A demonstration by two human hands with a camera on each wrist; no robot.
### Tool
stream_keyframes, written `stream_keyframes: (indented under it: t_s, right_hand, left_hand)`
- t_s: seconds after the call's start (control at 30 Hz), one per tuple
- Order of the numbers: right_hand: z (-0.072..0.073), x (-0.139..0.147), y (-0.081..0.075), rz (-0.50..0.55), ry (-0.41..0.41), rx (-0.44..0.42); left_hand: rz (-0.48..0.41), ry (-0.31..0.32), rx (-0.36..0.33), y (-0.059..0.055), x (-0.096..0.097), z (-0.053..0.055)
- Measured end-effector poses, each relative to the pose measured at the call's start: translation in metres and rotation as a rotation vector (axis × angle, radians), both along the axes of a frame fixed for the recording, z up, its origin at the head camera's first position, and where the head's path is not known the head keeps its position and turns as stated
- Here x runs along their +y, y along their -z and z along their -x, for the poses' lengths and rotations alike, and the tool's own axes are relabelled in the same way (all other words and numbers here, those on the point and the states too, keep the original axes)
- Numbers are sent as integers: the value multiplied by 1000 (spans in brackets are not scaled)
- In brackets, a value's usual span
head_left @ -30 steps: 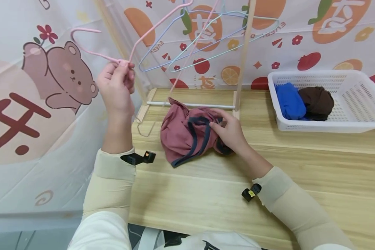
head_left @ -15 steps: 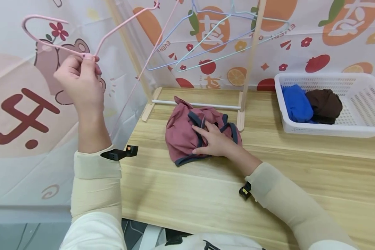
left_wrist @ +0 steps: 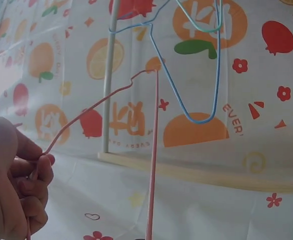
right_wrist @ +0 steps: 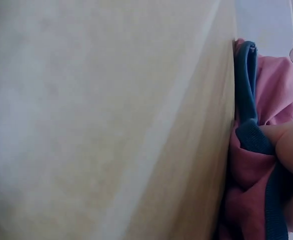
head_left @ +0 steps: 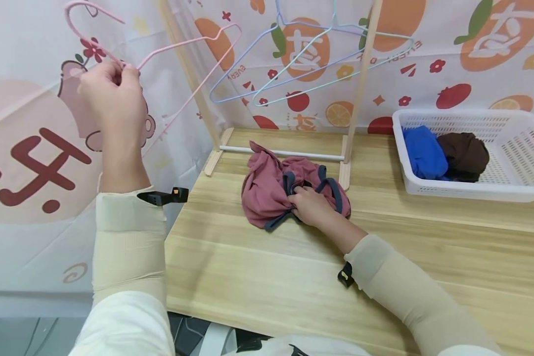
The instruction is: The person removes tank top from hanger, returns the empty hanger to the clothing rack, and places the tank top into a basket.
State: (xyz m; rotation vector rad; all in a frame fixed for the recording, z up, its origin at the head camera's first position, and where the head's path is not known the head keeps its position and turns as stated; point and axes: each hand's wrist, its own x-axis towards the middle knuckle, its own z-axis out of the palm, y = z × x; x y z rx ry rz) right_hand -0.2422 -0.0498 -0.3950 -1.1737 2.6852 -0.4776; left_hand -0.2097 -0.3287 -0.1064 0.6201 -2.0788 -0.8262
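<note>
My left hand (head_left: pixel 115 99) pinches a pink clothes hanger (head_left: pixel 178 45) near the base of its hook, raised at the left. In the left wrist view the curled fingers (left_wrist: pixel 31 185) close around the thin pink hanger (left_wrist: pixel 155 150). A crumpled dusty-red garment (head_left: pixel 267 190) with dark blue-grey trim lies on the wooden table (head_left: pixel 249 277). My right hand (head_left: pixel 313 205) grips its trim, fingertips tucked into the folds. From the right wrist, the garment (right_wrist: pixel 249 170) shows at the right edge, the hand (right_wrist: pixel 291 150) partly cut off beside its dark trim.
A wooden rack with a white lower bar (head_left: pixel 289 154) stands behind the garment. On it hang a blue hanger (head_left: pixel 231 96) and a mint hanger (head_left: pixel 302 95). At the right, a white basket (head_left: pixel 471 190) holds blue cloth (head_left: pixel 424 153) and brown cloth (head_left: pixel 465 153).
My left hand has moved left with the pink hanger, whose far end has swung down into view. My right hand has shifted left across the garment, spread its fingers, then curled them onto its trim.
</note>
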Motion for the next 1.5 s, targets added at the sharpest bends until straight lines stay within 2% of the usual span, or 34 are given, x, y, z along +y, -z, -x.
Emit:
stream_keyframes:
  t_s: [0.1,0.3,0.4,0.53,0.77,0.9,1.03,1.17,1.3,1.5]
  right_hand:
    - [1,3,0,10,-26,9]
    - [2,7,1,42,-52,-32]
    - [3,10,2,64,-60,-42]
    - [5,11,2,73,-64,-61]
    - [6,14,0,76,-36,-104]
    - [5,14,1,82,-38,-113]
    - [4,15,2,90,-28,-119]
    - [2,12,3,103,-27,-137]
    - [2,11,2,111,-26,-143]
    - [2,9,2,113,-24,-155]
  left_hand:
    - [85,21,-93,-2,-1,13]
    - [240,83,-289,-8,-4,45]
    - [303,78,-360,-13,-2,60]
    - [373,96,-393,-19,5,81]
    - [417,131,-395,-28,21,122]
    - [450,129,-411,-34,28,139]
    - [453,121,-424,-40,32,149]
    - [452,96,-436,-44,31,151]
    - [441,96,-449,-47,27,150]
    - [405,135,-532,-39,19,151]
